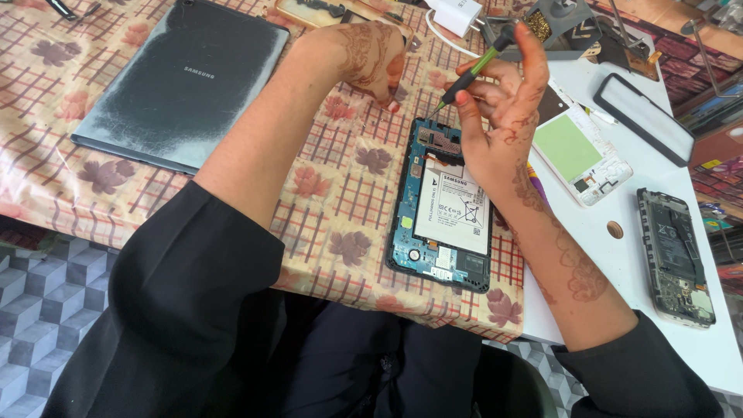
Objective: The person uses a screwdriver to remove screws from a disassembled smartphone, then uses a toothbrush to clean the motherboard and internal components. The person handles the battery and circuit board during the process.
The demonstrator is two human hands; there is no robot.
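An opened small tablet [441, 209] lies face down on the patterned tablecloth, its white battery and blue circuit board exposed. My right hand [503, 108] holds a thin green-and-black screwdriver [474, 70], its tip pointing down toward the tablet's top left corner. My left hand [371, 54] rests curled on the cloth just above and left of the tablet, fingertips down near that corner. I cannot tell whether it pinches anything small.
A large dark tablet back cover [182, 81] lies at the left. On the white table at right lie a phone frame with a green panel [576, 151], a dark screen [642, 116] and an opened phone [675, 255]. A white charger [457, 14] and a soldering stand [561, 23] sit at the back.
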